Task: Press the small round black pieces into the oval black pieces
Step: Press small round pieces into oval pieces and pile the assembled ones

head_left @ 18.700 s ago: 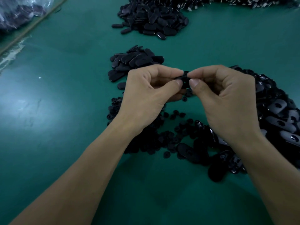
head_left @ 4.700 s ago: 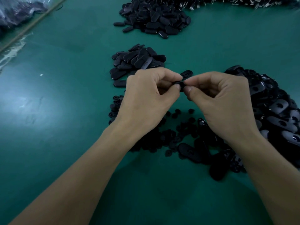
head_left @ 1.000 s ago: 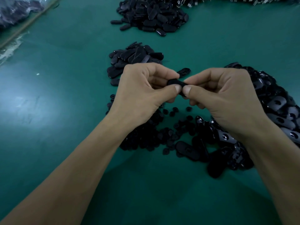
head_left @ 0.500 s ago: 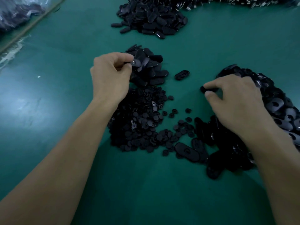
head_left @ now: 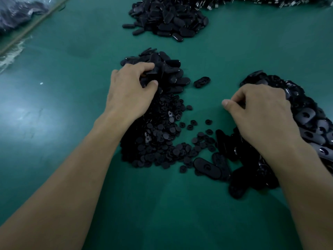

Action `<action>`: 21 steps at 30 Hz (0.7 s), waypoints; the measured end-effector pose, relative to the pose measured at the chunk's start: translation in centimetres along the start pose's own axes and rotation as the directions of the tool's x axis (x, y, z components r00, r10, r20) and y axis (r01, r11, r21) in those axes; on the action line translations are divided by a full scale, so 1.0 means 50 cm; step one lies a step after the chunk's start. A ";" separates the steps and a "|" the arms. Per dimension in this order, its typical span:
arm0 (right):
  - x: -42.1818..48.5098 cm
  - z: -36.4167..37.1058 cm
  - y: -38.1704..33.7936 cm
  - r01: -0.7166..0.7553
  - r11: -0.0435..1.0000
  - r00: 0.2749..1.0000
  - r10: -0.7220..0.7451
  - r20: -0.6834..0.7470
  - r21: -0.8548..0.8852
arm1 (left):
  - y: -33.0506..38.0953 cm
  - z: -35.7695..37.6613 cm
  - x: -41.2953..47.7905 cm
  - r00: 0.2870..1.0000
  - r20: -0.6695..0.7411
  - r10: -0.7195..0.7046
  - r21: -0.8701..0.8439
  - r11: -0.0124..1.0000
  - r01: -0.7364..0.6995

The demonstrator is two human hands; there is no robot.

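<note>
glossy black plastic oval pieces (head_left: 304, 114); matt green table (head_left: 63, 123).

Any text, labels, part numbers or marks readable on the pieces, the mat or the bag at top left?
None readable.
The oval pieces, round pieces, green mat and plastic bag show no print. Any moulded marks on the pieces are too small and dark to tell.

hands at piles — green table (head_left: 54, 123)
left hand (head_left: 129, 91) curls into oval pile (head_left: 171, 74); right hand (head_left: 261, 112) curled against right pile (head_left: 310, 112) — grips hidden
</note>
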State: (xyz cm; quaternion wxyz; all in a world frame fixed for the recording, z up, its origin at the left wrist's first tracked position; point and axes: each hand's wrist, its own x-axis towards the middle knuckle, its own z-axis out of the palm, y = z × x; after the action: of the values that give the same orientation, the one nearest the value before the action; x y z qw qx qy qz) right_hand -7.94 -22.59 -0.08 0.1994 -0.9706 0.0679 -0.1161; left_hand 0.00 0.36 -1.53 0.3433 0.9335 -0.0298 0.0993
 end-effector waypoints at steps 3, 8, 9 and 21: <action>0.001 -0.001 0.005 -0.004 1.000 0.997 0.006 -0.075 0.019 | 0.007 -0.004 -0.009 1.000 0.019 -0.017 0.016 1.000 0.017; 0.003 0.000 -0.011 0.044 0.899 0.990 0.021 -0.142 0.436 | 0.028 -0.012 -0.032 0.991 -0.117 0.072 0.001 0.997 -0.072; 0.003 0.001 -0.014 0.057 0.838 0.993 0.008 -0.118 0.542 | 0.037 -0.014 -0.039 0.985 -0.140 0.100 -0.052 0.993 -0.108; 0.011 0.015 -0.022 -0.047 0.278 0.995 -0.075 0.070 0.959 | 0.082 0.005 -0.090 0.974 0.140 0.180 -0.606 0.793 -0.059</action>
State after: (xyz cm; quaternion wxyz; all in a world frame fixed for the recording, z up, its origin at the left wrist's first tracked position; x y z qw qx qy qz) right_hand -7.14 -21.40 -0.22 0.7445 -0.6611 -0.0343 -0.0861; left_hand -4.89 -2.98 -0.04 0.6085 0.7788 -0.1516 0.0165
